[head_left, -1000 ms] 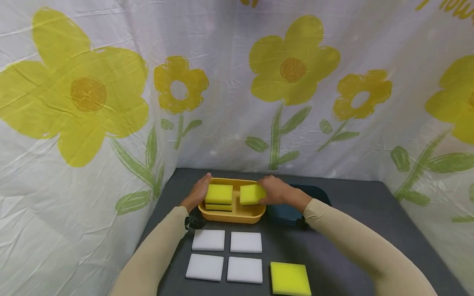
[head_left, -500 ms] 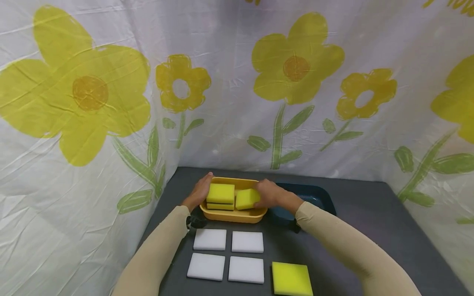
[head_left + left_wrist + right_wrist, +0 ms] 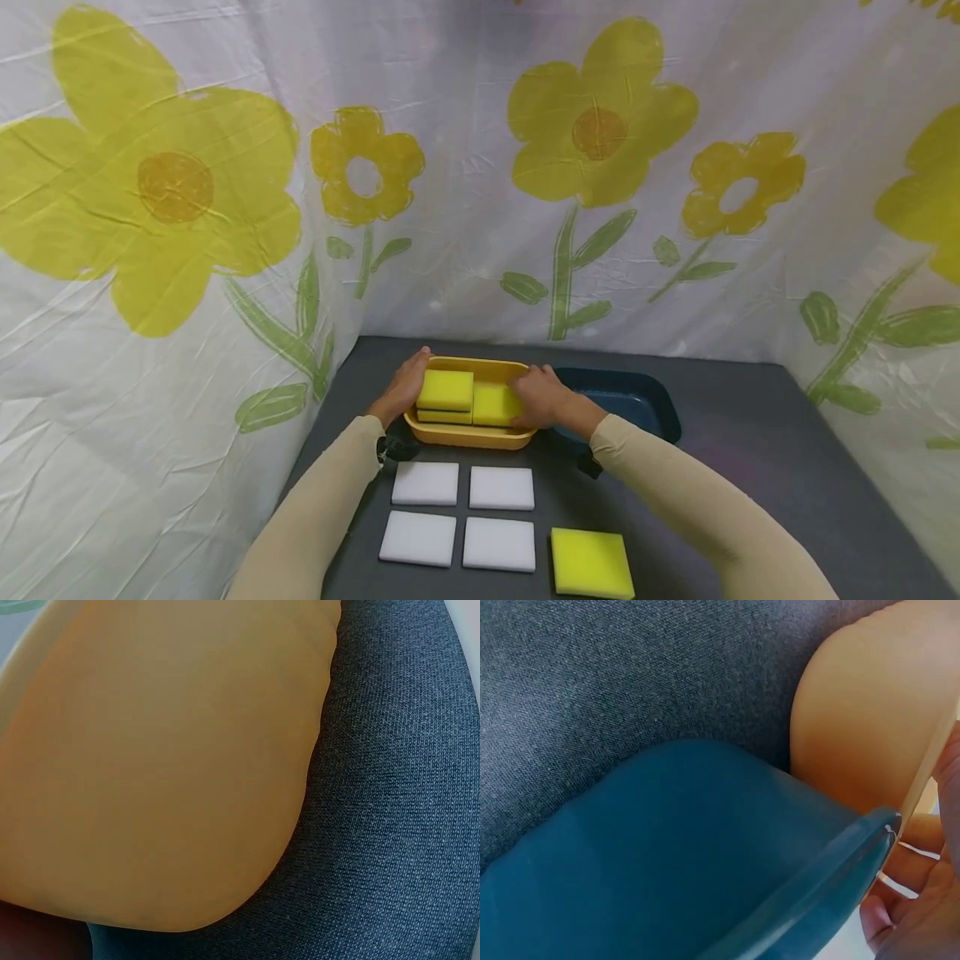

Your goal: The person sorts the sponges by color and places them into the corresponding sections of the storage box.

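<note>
In the head view a yellow-orange plastic bin [image 3: 468, 437] stands at the back of the table. My left hand [image 3: 402, 390] grips its left end. Inside, on the left, yellow sponges [image 3: 446, 390] with dark undersides are stacked. To the right of the stack another yellow sponge [image 3: 493, 405] lies low in the bin, and my right hand [image 3: 546, 398] holds its right edge. The right wrist view has the curled fingers [image 3: 911, 866] of that hand over the bin's rim. Only the bin's outer wall [image 3: 165, 765] and a sliver of hand fill the left wrist view.
A dark blue bin [image 3: 660, 404] sits against the right side of the yellow-orange one. Several white rectangular pads [image 3: 498, 544] lie in two rows in front. One more yellow sponge [image 3: 592, 562] is at front right. A flower-printed curtain [image 3: 465, 275] closes off the back.
My right hand has brought the sponge left and down, from tilted above the bin's right half to flat beside the stack. The left hand stays on the bin's left end.
</note>
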A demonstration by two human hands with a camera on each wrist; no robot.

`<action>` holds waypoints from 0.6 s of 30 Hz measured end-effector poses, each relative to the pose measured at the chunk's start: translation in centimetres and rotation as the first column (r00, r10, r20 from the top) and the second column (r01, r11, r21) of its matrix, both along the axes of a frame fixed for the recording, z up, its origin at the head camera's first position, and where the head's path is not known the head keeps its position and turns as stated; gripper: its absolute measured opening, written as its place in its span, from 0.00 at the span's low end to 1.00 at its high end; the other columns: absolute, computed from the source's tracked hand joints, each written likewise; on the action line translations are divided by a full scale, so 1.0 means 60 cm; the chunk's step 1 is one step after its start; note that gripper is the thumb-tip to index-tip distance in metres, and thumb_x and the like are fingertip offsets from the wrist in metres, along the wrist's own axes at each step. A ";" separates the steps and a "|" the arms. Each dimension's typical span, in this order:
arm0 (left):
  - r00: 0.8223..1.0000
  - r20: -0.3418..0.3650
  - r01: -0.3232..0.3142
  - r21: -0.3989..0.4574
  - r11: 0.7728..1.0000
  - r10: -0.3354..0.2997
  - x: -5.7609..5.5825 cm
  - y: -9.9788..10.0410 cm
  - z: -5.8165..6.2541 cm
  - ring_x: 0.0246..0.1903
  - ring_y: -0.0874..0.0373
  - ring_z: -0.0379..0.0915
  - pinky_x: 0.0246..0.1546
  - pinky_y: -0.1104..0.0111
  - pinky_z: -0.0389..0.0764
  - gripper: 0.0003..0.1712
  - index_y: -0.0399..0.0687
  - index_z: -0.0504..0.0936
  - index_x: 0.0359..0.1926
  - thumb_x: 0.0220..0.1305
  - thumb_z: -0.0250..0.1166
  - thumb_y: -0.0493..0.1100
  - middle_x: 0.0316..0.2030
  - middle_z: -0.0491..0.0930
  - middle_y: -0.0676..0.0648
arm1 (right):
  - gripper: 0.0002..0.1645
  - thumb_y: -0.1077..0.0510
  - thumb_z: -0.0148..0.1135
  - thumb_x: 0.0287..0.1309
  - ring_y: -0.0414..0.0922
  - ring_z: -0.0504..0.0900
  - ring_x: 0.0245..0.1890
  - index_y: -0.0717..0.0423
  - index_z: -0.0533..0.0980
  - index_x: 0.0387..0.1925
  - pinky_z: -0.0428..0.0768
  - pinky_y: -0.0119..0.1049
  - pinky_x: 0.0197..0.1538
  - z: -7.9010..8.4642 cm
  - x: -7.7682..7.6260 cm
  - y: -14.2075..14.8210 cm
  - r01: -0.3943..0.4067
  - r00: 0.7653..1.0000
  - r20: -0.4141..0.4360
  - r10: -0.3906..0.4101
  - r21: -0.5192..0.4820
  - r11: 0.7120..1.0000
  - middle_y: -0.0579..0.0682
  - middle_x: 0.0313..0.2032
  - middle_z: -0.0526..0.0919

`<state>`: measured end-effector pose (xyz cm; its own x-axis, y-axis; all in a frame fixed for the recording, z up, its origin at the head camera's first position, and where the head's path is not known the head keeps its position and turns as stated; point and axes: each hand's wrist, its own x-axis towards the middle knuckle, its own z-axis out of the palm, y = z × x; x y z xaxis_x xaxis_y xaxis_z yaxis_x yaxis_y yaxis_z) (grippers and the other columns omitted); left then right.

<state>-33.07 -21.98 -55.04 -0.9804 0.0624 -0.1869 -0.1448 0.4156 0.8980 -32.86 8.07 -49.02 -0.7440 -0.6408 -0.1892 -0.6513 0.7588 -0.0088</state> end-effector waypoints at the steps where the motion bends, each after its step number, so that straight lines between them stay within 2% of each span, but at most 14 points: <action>1: 1.000 0.000 -0.001 0.000 1.000 0.001 0.000 0.000 0.000 0.72 0.37 0.67 0.78 0.37 0.63 0.47 0.52 0.62 0.85 0.85 0.31 0.75 0.78 0.66 0.37 | 0.37 0.40 0.79 0.65 0.56 0.79 0.55 0.56 0.81 0.66 0.69 0.48 0.52 0.000 0.001 0.000 0.002 1.000 -0.002 -0.002 0.002 1.000 0.53 0.54 0.89; 5: 1.000 -0.004 0.006 -0.003 1.000 -0.006 -0.001 -0.002 0.000 0.74 0.36 0.65 0.78 0.36 0.62 0.47 0.50 0.61 0.86 0.85 0.31 0.75 0.79 0.64 0.37 | 0.38 0.40 0.78 0.66 0.57 0.79 0.57 0.57 0.80 0.69 0.71 0.51 0.55 0.004 0.004 0.004 -0.001 1.000 0.015 0.001 -0.018 1.000 0.55 0.59 0.89; 9: 1.000 -0.013 0.013 -0.003 1.000 -0.013 0.000 -0.002 0.002 0.74 0.37 0.66 0.77 0.37 0.63 0.49 0.49 0.61 0.86 0.84 0.30 0.77 0.79 0.65 0.37 | 0.38 0.44 0.76 0.69 0.59 0.78 0.58 0.60 0.79 0.71 0.73 0.55 0.59 0.009 0.006 0.012 -0.021 0.999 0.038 0.024 -0.092 0.996 0.58 0.63 0.87; 13: 1.000 -0.022 0.014 -0.005 1.000 -0.014 0.002 -0.003 0.003 0.72 0.37 0.68 0.76 0.37 0.65 0.50 0.49 0.61 0.86 0.83 0.30 0.77 0.78 0.66 0.36 | 0.36 0.47 0.75 0.69 0.60 0.79 0.57 0.63 0.79 0.69 0.74 0.61 0.58 0.010 0.008 0.021 -0.047 0.998 0.031 0.053 -0.169 0.984 0.60 0.63 0.87; 16: 1.000 -0.014 0.013 -0.014 1.000 -0.013 0.003 -0.002 0.003 0.71 0.37 0.68 0.76 0.37 0.65 0.50 0.50 0.61 0.86 0.83 0.30 0.77 0.77 0.66 0.36 | 0.35 0.48 0.74 0.69 0.60 0.79 0.56 0.64 0.79 0.69 0.76 0.61 0.58 0.013 0.013 0.031 -0.062 0.997 0.024 0.069 -0.215 0.975 0.61 0.63 0.87; 18: 1.000 -0.010 0.011 -0.016 1.000 -0.011 0.004 -0.001 0.003 0.71 0.37 0.68 0.76 0.37 0.65 0.50 0.50 0.61 0.86 0.83 0.30 0.77 0.78 0.66 0.36 | 0.34 0.49 0.73 0.70 0.58 0.79 0.54 0.64 0.80 0.69 0.76 0.57 0.57 0.017 0.018 0.039 -0.073 0.997 0.014 0.079 -0.246 0.966 0.60 0.62 0.88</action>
<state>-32.85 -22.02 -54.87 -0.9814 0.0703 -0.1785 -0.1314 0.4318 0.8924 -31.79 10.40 -48.02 -0.6888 -0.7241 -0.0359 -0.7042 0.6799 -0.2045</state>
